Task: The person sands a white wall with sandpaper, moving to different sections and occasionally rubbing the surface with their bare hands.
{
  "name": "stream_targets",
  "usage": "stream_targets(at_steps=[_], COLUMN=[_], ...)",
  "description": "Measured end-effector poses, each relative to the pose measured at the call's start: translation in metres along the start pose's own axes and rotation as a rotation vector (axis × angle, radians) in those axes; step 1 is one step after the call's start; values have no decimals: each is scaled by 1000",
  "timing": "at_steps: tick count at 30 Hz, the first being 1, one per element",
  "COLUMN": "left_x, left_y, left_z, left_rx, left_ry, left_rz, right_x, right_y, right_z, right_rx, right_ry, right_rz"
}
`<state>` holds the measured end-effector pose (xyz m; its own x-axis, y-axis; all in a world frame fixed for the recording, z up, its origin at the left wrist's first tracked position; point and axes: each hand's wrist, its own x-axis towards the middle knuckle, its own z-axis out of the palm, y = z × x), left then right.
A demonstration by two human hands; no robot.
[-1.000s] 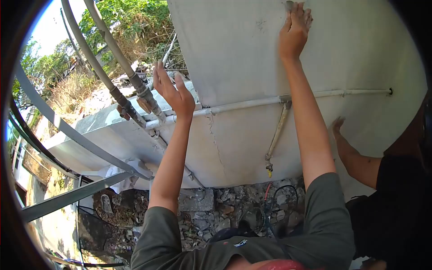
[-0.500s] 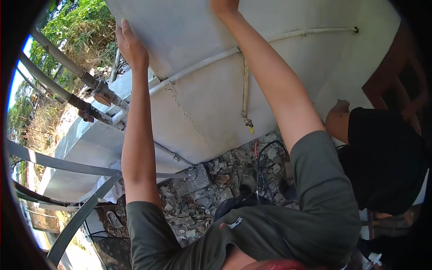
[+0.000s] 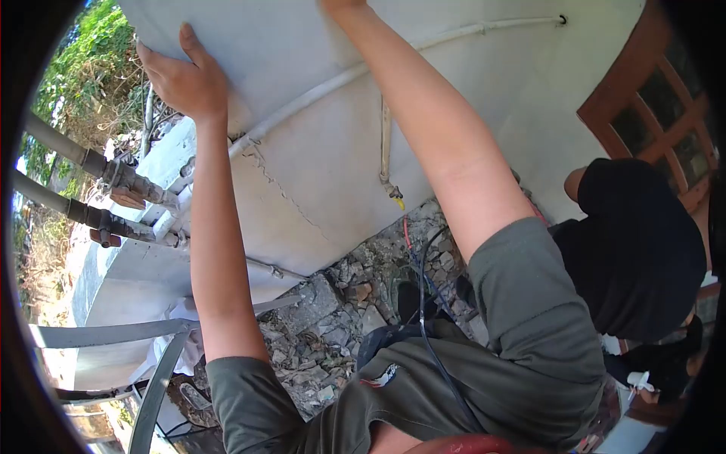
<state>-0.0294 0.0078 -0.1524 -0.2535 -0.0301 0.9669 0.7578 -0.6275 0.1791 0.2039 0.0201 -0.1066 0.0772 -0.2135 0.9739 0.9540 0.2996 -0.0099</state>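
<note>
My left hand [image 3: 185,79] rests against the left edge of a pale grey wall [image 3: 318,178], its fingers spread and nothing held. Higher up and to the right, my right hand [image 3: 344,4] is at the wall too, mostly cut off by the top of the view, so its fingers are hidden. A white pipe [image 3: 325,89] crosses the wall below both hands and passes behind my right forearm. From it a short pipe drops to a tap [image 3: 393,191] with a yellow end. A thin crack [image 3: 283,189] runs down the wall.
Grey pipes with valves [image 3: 113,185] stand at the left, near metal bars [image 3: 113,333]. Broken rubble [image 3: 325,303] covers the ground, with a cable [image 3: 423,318] over it. A person in black [image 3: 628,250] is at the right, by a brown-framed window [image 3: 658,113].
The view has shifted, and the wall and pipes sit differently in it. My left hand has its fingers wider apart at the wall edge. More of the person in black and the window shows.
</note>
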Motion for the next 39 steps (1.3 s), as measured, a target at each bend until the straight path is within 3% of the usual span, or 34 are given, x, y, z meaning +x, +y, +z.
stream_targets(at_steps=[4, 7, 10, 15, 18, 22, 24, 27, 34, 39], left_x=[-2, -3, -4, -5, -7, -10, -8, -8, -11, -9], left_y=[11, 18, 19, 16, 18, 15, 15, 13, 9, 12], left_z=[-5, -7, -5, -4, -6, -5, -4, -3, -3, -3], left_rx=[14, 41, 124, 164, 166, 163, 167, 129, 156, 124], left_ry=[-25, -4, 10, -8, -31, -24, -14, -5, 7, 9], left_rz=[-76, -111, -83, -75, -117, -114, -102, -107, -82, -99], right_x=[1, -6, -14, 27, 68, 44, 22, 32, 96, 45], right_y=[-7, -4, 6, 43, 43, 24, 16, 31, 61, 41], right_z=[-7, -7, -16, -14, 4, 8, -6, -17, 15, 1], right_rx=[21, 81, 207, 194, 223, 173, 220, 199, 155, 184], right_ry=[-2, 74, 4, -145, 3, 24, -160, -271, 38, -47], right_rz=[41, -70, -63, -274, -207, -226, -299, -409, -317, -334])
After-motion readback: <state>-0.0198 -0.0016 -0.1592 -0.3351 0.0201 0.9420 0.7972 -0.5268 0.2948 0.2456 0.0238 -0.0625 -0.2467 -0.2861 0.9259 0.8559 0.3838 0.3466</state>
